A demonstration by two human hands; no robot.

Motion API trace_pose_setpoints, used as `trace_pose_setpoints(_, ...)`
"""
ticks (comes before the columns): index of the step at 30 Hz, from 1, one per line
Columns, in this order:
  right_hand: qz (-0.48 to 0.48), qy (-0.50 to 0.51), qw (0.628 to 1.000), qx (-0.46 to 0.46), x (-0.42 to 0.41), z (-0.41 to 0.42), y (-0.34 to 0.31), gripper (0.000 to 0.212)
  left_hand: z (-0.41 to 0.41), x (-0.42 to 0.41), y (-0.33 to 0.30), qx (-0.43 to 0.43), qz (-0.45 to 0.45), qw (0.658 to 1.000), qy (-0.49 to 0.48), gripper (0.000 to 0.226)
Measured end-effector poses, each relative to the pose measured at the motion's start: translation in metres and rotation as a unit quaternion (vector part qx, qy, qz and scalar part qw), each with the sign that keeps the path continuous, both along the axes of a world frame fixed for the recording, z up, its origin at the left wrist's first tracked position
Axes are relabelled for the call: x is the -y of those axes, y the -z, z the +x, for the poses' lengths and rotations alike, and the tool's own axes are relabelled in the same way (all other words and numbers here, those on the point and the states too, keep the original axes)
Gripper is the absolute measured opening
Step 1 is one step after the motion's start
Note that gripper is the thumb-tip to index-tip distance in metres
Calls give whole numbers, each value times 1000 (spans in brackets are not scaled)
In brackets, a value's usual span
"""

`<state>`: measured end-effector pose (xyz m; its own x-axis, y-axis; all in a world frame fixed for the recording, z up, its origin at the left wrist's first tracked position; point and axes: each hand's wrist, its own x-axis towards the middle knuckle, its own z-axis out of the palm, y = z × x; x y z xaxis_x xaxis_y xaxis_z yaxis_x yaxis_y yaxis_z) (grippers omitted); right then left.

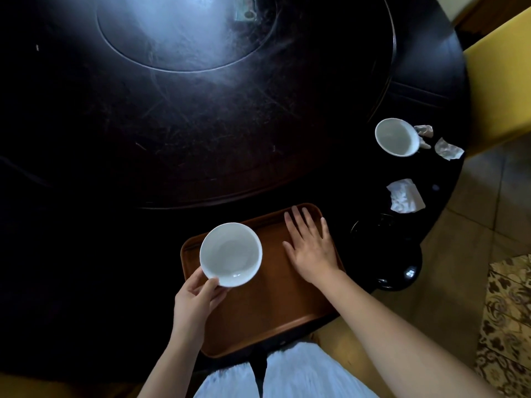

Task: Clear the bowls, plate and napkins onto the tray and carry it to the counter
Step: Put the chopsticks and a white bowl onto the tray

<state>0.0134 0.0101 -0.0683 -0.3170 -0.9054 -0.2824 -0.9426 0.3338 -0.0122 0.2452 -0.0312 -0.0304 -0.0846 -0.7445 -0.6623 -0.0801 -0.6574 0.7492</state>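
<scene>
Dark, scratched wood fills most of the view: a round dining table [201, 139] with a raised turntable disc [186, 33] at its centre, yellow chair upholstery [500, 81] and tiled floor beyond its far-right edge. Directly under both hands lies a brown rectangular tray [267, 311], its near edge overhanging the table toward the person's white-clad lap. The left hand [195, 300] pinches the near rim of a white bowl [230, 254], thumb on the inside, holding it over the tray's left half. The right hand [310, 248] lies flat with fingers spread, palm down on the tray's far-right corner. Beyond and right of the right hand sits a second white bowl [397, 137], with crumpled napkins [448, 149] just beside it and another crumpled napkin [405, 196] nearer. A black plate [376, 225], hard to make out, sits just right of the right hand.
</scene>
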Motion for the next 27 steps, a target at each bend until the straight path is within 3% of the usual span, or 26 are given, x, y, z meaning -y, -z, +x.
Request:
trace_pose_setpoints(7, -28, -9, 1000, 2, -3, 7, -4, 62, -3, -5, -4, 1, -11, 1000, -20, 42)
trace_pose_setpoints(16, 12, -29, 999, 37, 0, 7, -8, 67, 3, -10, -5, -8, -6, 999, -53, 38)
trace_pose_setpoints(22, -68, -46, 996, 20, -1, -4, -28, 55, -18, -32, -19, -10, 87, 989, -116, 29)
trace_pose_setpoints(24, -104, -59, 993, 24, -6, -16, -33, 46, -35, -45, -25, -4, 104, 990, -100, 31)
trace_pose_setpoints(27, -147, -65, 986, 36, -14, -47, -41, 38, -70, -59, -28, 30, 49, 998, 2, 22)
